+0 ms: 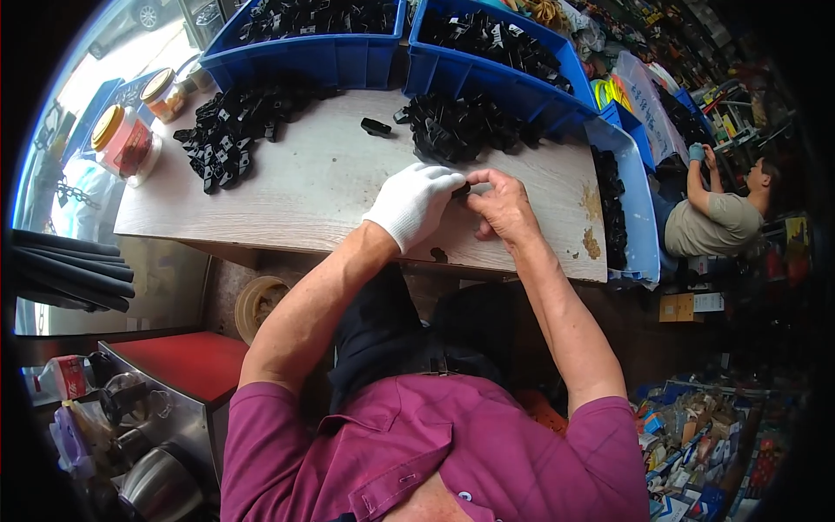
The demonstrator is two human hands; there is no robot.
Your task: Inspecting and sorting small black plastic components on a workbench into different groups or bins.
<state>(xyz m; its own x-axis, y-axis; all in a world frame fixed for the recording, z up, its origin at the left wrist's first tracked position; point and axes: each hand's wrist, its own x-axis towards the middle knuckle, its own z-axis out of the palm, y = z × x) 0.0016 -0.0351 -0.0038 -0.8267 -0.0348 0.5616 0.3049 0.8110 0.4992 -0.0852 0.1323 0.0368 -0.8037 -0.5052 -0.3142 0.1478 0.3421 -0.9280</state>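
Observation:
My left hand (410, 204), in a white glove, is closed on a small black part (461, 190) over the front half of the pale wooden table (304, 187). From the other side, my bare right hand (504, 207) pinches the same part, thumb and forefinger at its end. Fingers cover most of it, so its exact kind is hidden. Just beyond my hands lies a heap of black plastic parts (457, 126). A single black piece (377, 127) rests apart from it, left of the heap. Farther left spreads another pile of black parts with shiny metal bits (222, 139).
Two blue bins (304, 63) (496, 74) full of black parts line the far edge. Lidded jars (126, 143) stand at the left end. A pale blue bin (642, 209) adjoins the table's right side. Another person (722, 217) works at far right.

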